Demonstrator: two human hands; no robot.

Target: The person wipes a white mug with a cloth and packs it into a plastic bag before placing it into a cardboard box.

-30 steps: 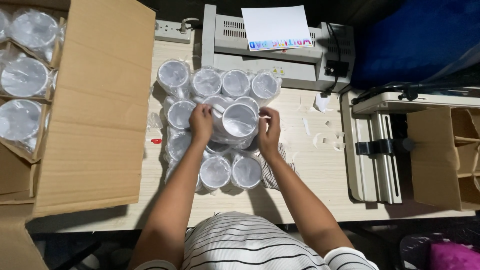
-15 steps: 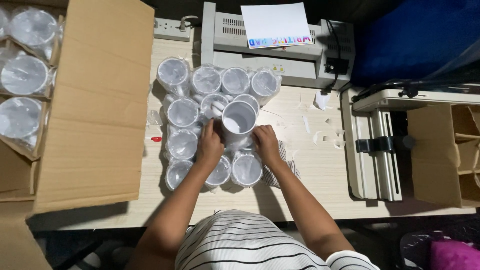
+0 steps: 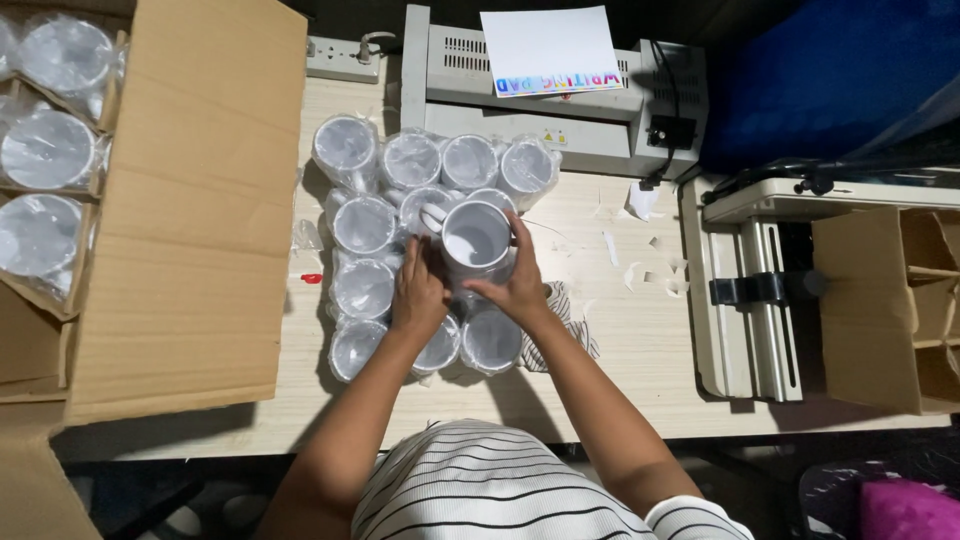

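Mug (image 3: 476,240) — between both hands' grip

On the counter (image 3: 620,370) stand about eleven plastic-wrapped white mugs (image 3: 363,226) and one unwrapped mug (image 3: 476,238). Three more wrapped mugs (image 3: 45,150) show in one open cardboard box (image 3: 190,200). One laminating machine (image 3: 540,100) sits behind.
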